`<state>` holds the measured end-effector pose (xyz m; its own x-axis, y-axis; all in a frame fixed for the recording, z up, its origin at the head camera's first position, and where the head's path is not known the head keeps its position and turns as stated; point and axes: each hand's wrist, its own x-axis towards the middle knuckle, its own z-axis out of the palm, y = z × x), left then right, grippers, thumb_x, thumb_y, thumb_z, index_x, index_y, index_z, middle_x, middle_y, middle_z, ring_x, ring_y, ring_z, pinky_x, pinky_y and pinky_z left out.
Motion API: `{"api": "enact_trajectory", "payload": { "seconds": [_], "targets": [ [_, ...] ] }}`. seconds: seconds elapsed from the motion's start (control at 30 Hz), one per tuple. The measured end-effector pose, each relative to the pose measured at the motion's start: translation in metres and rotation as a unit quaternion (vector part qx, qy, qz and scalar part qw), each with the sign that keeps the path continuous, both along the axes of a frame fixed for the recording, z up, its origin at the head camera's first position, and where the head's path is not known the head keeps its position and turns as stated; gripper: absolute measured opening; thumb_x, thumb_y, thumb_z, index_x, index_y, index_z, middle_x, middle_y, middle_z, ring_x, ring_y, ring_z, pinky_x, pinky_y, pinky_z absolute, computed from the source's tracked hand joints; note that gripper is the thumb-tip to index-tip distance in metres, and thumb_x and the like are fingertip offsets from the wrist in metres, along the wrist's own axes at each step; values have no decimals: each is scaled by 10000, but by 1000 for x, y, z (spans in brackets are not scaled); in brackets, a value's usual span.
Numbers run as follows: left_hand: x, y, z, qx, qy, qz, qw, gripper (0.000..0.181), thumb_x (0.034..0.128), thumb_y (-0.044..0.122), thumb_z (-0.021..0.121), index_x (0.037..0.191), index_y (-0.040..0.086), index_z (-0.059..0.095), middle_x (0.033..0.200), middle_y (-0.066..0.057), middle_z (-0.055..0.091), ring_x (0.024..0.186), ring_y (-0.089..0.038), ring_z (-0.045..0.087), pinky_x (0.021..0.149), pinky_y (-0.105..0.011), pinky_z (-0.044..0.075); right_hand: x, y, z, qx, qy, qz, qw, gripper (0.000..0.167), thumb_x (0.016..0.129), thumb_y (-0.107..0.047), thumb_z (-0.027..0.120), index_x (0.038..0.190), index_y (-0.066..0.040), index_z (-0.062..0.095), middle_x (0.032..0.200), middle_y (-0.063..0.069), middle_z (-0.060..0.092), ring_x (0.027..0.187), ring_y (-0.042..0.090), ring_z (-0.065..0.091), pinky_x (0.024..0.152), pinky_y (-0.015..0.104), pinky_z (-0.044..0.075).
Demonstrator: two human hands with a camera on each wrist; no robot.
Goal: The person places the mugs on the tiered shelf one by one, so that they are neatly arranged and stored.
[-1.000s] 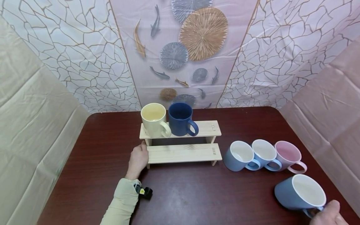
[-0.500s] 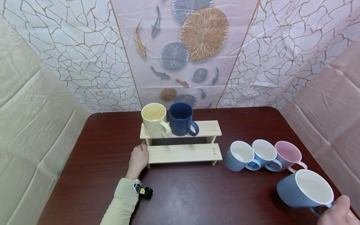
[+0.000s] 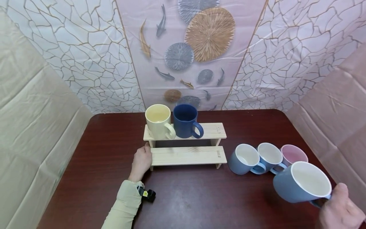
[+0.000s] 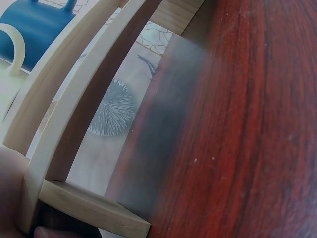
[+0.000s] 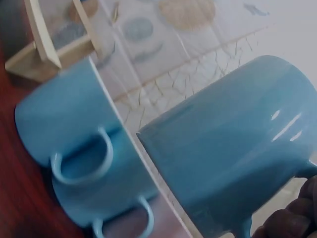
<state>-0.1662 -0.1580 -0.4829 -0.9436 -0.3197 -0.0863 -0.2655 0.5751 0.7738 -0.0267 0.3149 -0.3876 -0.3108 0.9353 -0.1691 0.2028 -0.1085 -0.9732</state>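
1. A glossy blue cylindrical ceramic-looking mug [image 3: 295,186] is held tilted above the desk [image 3: 200,200], its handle [image 5: 242,227] pinched by the right hand [image 3: 341,208]; likely rigid, breakable, best gripped there.
2. A pale wooden two-tier rack [image 3: 187,156] is gripped by the left hand [image 3: 141,160].

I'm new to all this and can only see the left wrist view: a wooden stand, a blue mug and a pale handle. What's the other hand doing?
Observer: The right hand grips a white-lined blue mug.
Visitor: Anything else over there?
Observer: Yes, beside the stand are two more blue mugs and a pink mug.
Visitor: And that pale handle, what's it on?
Observer: A pale yellow mug, upright on the upper shelf.
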Motion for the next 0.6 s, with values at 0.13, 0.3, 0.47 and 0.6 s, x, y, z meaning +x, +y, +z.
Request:
{"api": "enact_trajectory", "payload": {
  "seconds": [0.13, 0.3, 0.47, 0.6],
  "targets": [
    [0, 0, 1, -49, -25, -24, 10000, 544, 1051, 392, 268, 654, 119, 522, 791, -148, 631, 760, -331, 604, 626, -472, 453, -6, -10, 3, 310, 531, 367, 9974, 671, 916, -352, 637, 405, -27, 348, 344, -20, 353, 432, 112, 232, 498, 326, 114],
    [0, 0, 2, -46, -60, -54, 10000, 550, 1053, 397, 256, 670, 120, 538, 703, -84, 585, 665, -288, 559, 576, -406, 425, -14, -21, 7, 645, 1104, 905, 9876, 678, 929, -300, 653, 395, 10, 371, 350, -30, 378, 448, 85, 270, 498, 251, 170],
    [-1, 0, 1, -56, -73, -50, 9999, 552, 1053, 394, 252, 664, 117, 530, 717, -107, 596, 682, -302, 573, 573, -416, 429, -24, -31, 16, 581, 1296, 1309, 9812, 646, 937, -290, 651, 410, 25, 449, 397, -25, 487, 505, 79, 361, 547, 189, 280],
    [-1, 1, -1, -67, -65, -16, 10000, 561, 1050, 386, 257, 663, 94, 538, 830, -195, 649, 809, -382, 628, 630, -509, 465, -33, -42, 20, 558, 1695, 1588, 9710, 601, 931, -276, 668, 447, 54, 533, 477, -19, 587, 553, 74, 460, 595, 167, 353]
  ]
}}
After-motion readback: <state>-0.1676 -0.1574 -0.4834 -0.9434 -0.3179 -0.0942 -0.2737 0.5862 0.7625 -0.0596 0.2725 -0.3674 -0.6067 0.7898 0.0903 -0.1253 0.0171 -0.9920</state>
